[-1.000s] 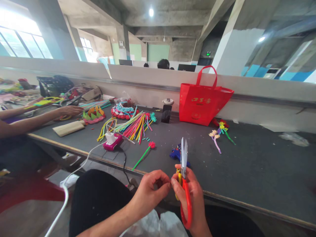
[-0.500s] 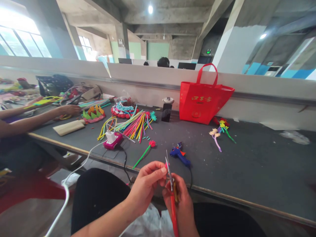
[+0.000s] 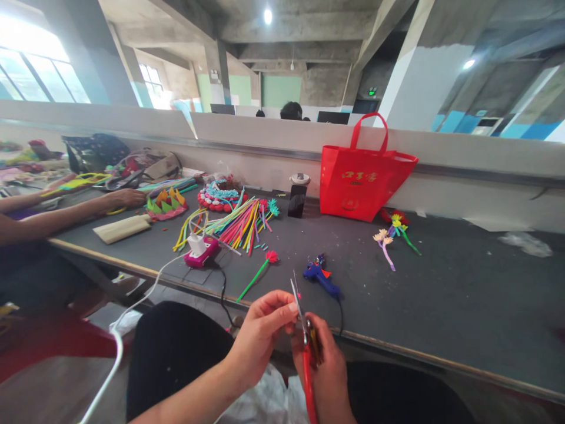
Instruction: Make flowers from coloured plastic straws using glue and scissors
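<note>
Head view: right hand (image 3: 329,365) is clamping its grip round red-handled scissors (image 3: 308,377) at the table's (image 3: 441,294) near edge. Left hand (image 3: 265,330) is bending beside the blades; cannot tell its grip. Blue glue gun (image 3: 323,281) is lying just inside that edge.

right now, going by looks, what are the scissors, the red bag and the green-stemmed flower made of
Scissors: grey, shiny blades, likely steel; smooth red handle, probably plastic.
Red bag: possibly non-woven fabric; thin, flared sides and gold-coloured print, though the weave is too small to see.
Green-stemmed flower: perhaps pipe cleaners, since it looks matte with a slim, even stem; fuzz isn't clear.
</note>
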Tool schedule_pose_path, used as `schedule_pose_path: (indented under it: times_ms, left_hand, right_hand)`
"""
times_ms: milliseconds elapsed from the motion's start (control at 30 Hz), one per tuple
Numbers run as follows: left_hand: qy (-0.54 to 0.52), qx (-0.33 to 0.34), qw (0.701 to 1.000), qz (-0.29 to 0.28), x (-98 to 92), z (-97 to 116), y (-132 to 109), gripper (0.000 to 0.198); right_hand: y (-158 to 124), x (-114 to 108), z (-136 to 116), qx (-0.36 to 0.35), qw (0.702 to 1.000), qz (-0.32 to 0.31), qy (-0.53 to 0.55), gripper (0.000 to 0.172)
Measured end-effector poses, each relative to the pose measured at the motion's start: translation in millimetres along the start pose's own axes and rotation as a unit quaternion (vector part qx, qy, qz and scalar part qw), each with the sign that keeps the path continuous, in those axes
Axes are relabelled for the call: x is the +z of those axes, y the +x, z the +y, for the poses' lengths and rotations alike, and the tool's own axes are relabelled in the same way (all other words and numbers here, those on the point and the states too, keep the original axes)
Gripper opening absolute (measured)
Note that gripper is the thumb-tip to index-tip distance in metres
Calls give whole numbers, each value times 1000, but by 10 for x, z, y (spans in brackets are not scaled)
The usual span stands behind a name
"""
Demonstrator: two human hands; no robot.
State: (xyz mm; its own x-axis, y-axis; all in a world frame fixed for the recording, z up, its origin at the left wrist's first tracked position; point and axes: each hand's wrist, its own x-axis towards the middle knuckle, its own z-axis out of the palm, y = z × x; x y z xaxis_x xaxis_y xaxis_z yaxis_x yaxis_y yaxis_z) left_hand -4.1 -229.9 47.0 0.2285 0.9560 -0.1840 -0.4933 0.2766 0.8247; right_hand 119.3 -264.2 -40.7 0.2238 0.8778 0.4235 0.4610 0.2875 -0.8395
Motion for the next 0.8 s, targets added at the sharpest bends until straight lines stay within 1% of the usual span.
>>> schedule_pose_path:
  times_ms: [133, 467, 667, 800]
  left_hand:
    - [2, -2, 1000, 1, -2, -11, -1, 16]
    - [0, -1, 1000, -2, -12, -24, 3, 16]
    - [4, -9, 1000, 2, -14, -27, 5, 16]
    - [7, -10, 1000, 5, -5, -36, 6, 16]
  right_hand:
    - [2, 8, -13, -22, 1000, 18, -5, 30]
    - [16, -13, -27, -35, 999, 10, -12, 28]
    - [-23, 29, -17, 1, 1000, -8, 22, 30]
    - [-12, 39, -47, 30, 999, -7, 33, 33]
